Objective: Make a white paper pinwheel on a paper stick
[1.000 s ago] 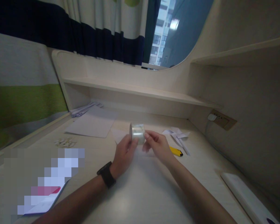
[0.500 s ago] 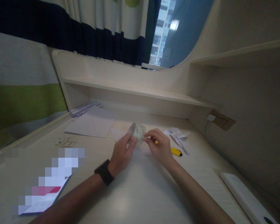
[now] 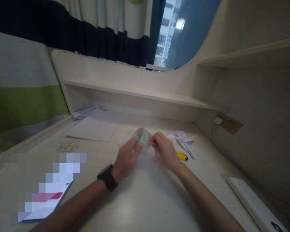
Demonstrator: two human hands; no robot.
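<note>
Above the desk [image 3: 145, 199], a clear tape roll [image 3: 142, 139] is clamped between both hands — left hand [image 3: 127, 158] at seven o'clock, right hand [image 3: 164, 149] at three — its axis tilted.

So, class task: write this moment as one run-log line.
left hand: holds clear tape roll | right hand: pinches at roll's edge | nearby: yellow cutter, folded paper | surface: desk

White paper sheet [image 3: 94, 126] and folded paper strips [image 3: 182, 139] lie on the pale desk [image 3: 140, 199], a yellow utility knife [image 3: 182, 156] beside the strips, striped curtains [image 3: 106, 35] behind.
</note>
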